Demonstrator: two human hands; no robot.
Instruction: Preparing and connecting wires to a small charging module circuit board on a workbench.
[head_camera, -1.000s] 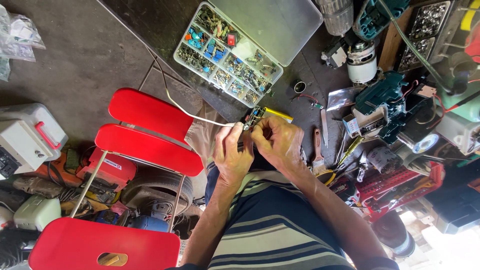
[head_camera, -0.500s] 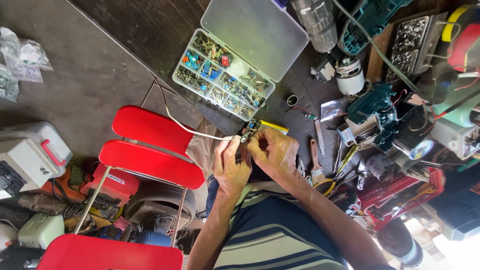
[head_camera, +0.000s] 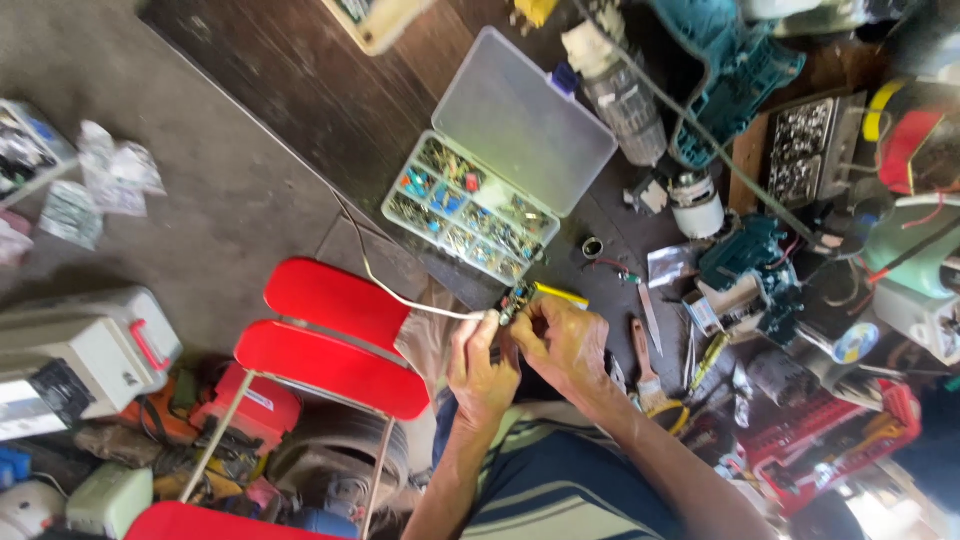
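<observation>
We are pinching a small part (head_camera: 516, 300) between both hands above the dark bench (head_camera: 300, 80): left hand (head_camera: 482, 362) gripping its near end by the white wire (head_camera: 400, 295), right hand (head_camera: 562, 340) closing fingers on it, just below the parts box (head_camera: 470, 215).

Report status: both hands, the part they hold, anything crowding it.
Left hand and right hand both pinch a small circuit board, white cable trailing off it. Open parts organizer just beyond. Paintbrush beside right wrist.
</observation>
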